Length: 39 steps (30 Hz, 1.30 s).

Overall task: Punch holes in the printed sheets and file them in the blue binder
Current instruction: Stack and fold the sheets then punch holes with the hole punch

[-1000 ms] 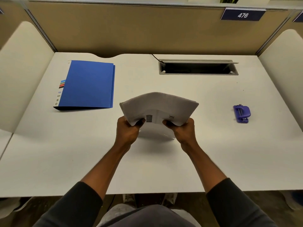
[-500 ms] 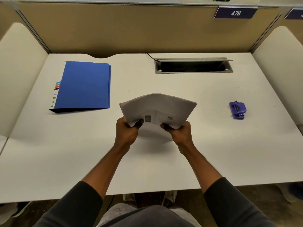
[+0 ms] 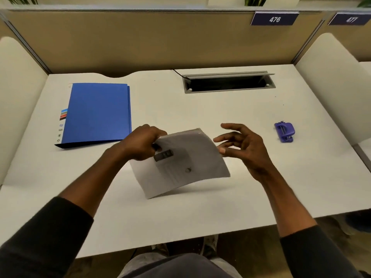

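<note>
Our left hand (image 3: 142,143) pinches the sheets (image 3: 180,163) over mid desk (image 3: 200,213). Our right hand (image 3: 245,145) is loose, fingers spread, w/ the punch (image 3: 284,132) off to its right, so it's nearer.

Your left hand (image 3: 143,143) is curled, knuckles up, and pinches the upper left corner of the printed sheets (image 3: 186,169), thumb on the near face and fingers behind. Your right hand (image 3: 246,150) holds nothing. It is spread open just beside the sheets' right edge, palm turned leftward, fingers (image 3: 226,138) straight and fanned apart. Whether the fingertips touch the paper cannot be told. Both forearms are bare and reach forward, angling inward toward each other, from dark sleeves (image 3: 40,237) pushed up near your elbows.
</note>
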{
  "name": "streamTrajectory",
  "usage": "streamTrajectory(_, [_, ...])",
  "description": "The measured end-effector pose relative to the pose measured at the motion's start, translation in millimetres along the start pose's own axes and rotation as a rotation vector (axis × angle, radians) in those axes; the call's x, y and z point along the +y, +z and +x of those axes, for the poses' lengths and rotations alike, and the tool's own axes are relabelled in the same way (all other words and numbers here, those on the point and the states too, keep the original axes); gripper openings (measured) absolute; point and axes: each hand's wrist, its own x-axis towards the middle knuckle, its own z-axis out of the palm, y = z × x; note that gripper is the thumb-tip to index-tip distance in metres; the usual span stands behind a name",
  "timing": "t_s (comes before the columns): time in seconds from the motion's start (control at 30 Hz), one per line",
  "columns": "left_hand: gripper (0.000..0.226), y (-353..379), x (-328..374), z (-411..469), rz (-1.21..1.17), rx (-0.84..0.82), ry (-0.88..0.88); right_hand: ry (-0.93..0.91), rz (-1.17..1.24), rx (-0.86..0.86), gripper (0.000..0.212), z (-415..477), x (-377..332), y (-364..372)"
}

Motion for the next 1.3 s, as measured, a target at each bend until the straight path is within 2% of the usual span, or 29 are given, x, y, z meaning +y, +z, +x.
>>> streamTrajectory(0.07, [0.022, -8, 3, 8, 0.078, -0.124, 0.076, 0.020, -0.199, -0.094, 0.054, -1, -1, 8])
streamTrajectory(0.13, [0.020, -12, 8, 18, 0.133, -0.214, 0.137, 0.055, -0.301, -0.138, 0.046, -3, 4, 25])
streamTrajectory(0.2, [0.023, -13, 14, 27, 0.183, -0.275, 0.185, 0.085, -0.370, -0.065, 0.035, -9, 13, 45])
streamTrajectory(0.27, [0.026, -13, 21, 35, 0.222, -0.300, 0.226, 0.121, -0.400, 0.119, 0.021, -15, 26, 57])
streamTrajectory(0.37, [0.023, -13, 27, 47, 0.210, -0.226, 0.282, 0.217, -0.313, 0.339, 0.025, -28, 42, 60])
streamTrajectory(0.43, [0.020, -14, 27, 57, 0.153, -0.186, 0.302, 0.306, -0.233, 0.426, 0.031, -38, 48, 54])
streamTrajectory(0.5, [0.014, -13, 26, 66, 0.093, -0.144, 0.300, 0.362, -0.142, 0.476, 0.029, -50, 52, 47])
streamTrajectory(0.63, [0.018, 1, 32, 86, -0.022, -0.033, 0.237, 0.444, -0.001, 0.555, 0.032, -69, 60, 33])
streamTrajectory(0.8, [0.022, 34, 38, 105, -0.100, 0.159, 0.084, 0.503, 0.142, 0.638, 0.038, -82, 74, 10])
streamTrajectory(0.9, [0.034, 57, 35, 108, -0.347, 0.280, -0.095, 0.528, 0.239, 0.699, 0.040, -85, 86, -5])
streamTrajectory(1.0, [0.066, 81, 36, 107, -0.757, 0.200, -0.393, 0.542, 0.356, 0.763, 0.042, -86, 96, -26])
streamTrajectory(1.03, [0.070, 89, 38, 109, -0.881, 0.155, -0.450, 0.534, 0.401, 0.790, 0.044, -85, 99, -34])
streamTrajectory(1.17, [0.061, 116, 72, 106, -1.444, 0.003, -0.641, 0.519, 0.543, 0.915, 0.045, -76, 114, -57])
streamTrajectory(1.23, [0.050, 131, 99, 108, -1.572, -0.043, -0.652, 0.522, 0.597, 0.948, 0.045, -68, 121, -66])
streamTrajectory(1.3, [0.038, 144, 125, 113, -1.593, -0.043, -0.617, 0.528, 0.623, 0.946, 0.047, -59, 127, -68])
